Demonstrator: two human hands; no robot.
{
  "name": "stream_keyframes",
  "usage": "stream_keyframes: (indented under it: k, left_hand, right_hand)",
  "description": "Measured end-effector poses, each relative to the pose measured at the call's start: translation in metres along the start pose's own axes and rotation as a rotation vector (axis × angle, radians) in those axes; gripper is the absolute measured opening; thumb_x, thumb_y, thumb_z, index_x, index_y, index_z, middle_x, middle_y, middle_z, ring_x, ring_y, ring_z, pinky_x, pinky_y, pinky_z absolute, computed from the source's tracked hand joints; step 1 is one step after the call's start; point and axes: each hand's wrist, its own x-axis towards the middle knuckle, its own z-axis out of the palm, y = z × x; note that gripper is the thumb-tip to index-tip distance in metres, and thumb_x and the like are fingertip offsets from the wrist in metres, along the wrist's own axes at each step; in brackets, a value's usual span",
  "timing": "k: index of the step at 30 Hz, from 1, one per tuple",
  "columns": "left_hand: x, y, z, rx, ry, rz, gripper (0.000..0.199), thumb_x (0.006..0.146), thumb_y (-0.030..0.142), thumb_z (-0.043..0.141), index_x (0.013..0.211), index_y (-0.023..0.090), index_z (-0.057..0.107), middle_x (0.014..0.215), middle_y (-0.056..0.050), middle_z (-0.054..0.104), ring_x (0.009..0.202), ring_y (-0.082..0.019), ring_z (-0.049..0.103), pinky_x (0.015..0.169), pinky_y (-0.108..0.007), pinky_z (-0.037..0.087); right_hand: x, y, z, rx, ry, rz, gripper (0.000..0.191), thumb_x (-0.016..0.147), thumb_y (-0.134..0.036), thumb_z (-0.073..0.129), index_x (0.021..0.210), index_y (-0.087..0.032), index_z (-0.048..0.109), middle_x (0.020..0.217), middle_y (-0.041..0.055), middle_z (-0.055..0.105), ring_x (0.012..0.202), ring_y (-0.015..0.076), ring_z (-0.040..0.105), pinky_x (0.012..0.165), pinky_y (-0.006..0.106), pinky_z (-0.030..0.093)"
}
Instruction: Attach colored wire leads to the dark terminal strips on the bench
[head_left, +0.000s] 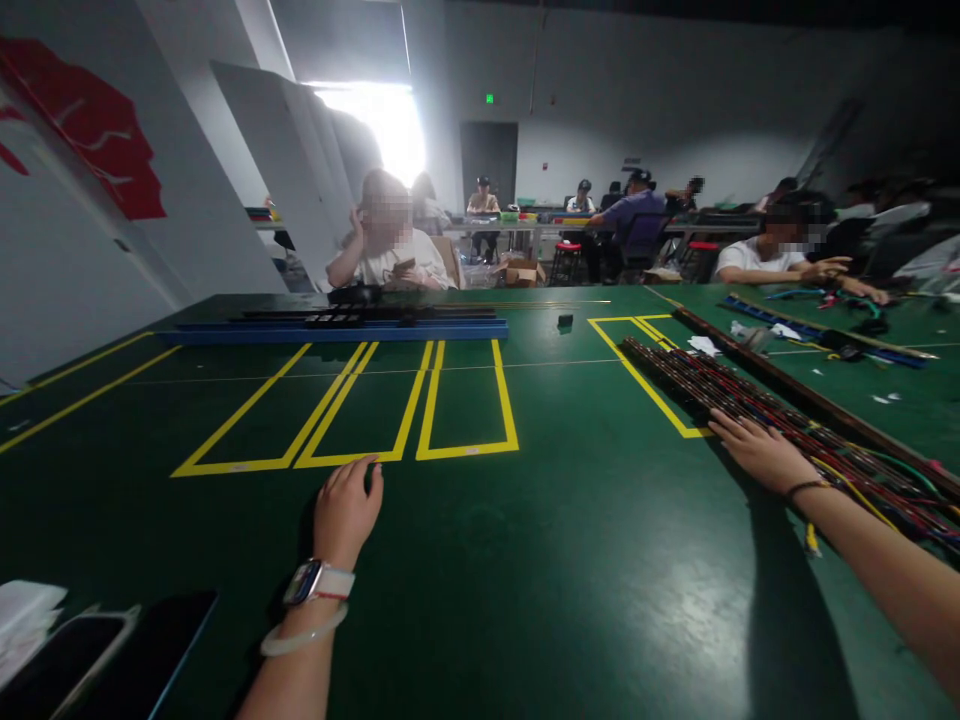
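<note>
My left hand (347,508) rests on the green table at the near edge of the yellow tape outlines. Its fingers bend loosely, the thumb stands apart, and I see nothing in it; a watch (305,582) and a pale bangle (304,632) are on that wrist. On the right, my right hand (761,450) lies with fingers stretched over the near side of a bundle of long, thin brown strips (675,372). Red, yellow and green wires (889,465) trail among the strips toward the right edge. Whether the right fingertips press on the bundle I cannot tell.
Blue channels (337,331) with dark strips lie across the far left. A small black block (565,321) sits mid-table. Beyond the bundle runs a long brown bar (780,375), near white scraps (703,346). A dark phone-like slab (161,640) lies near left. People sit opposite.
</note>
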Motion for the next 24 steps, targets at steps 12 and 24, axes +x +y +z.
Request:
stream_keyframes:
  k: [12,24]
  left_hand:
    - [0.003,-0.004,0.006,-0.119,-0.010,-0.001,0.041,0.086,0.045,0.033,0.090,0.013,0.058,0.092,-0.012,0.060,0.089,-0.024,0.056,0.074,-0.039,0.047]
    - [0.003,-0.006,0.016,-0.052,0.113,0.169,0.038,0.091,0.040,0.032,0.085,0.014,0.059,0.091,-0.010,0.060,0.089,-0.022,0.054,0.079,-0.036,0.043]
  right_hand:
    - [-0.009,0.003,-0.022,-0.012,0.091,0.437,0.064,0.081,-0.065,0.040,0.101,-0.009,0.064,0.110,0.0236,0.052,0.102,0.0357,0.048,0.088,0.045,0.035]
    - [0.002,0.008,-0.016,0.196,0.147,0.480,0.053,0.079,-0.062,0.045,0.088,-0.014,0.068,0.101,0.0237,0.055,0.083,0.0340,0.054,0.061,0.044,0.035]
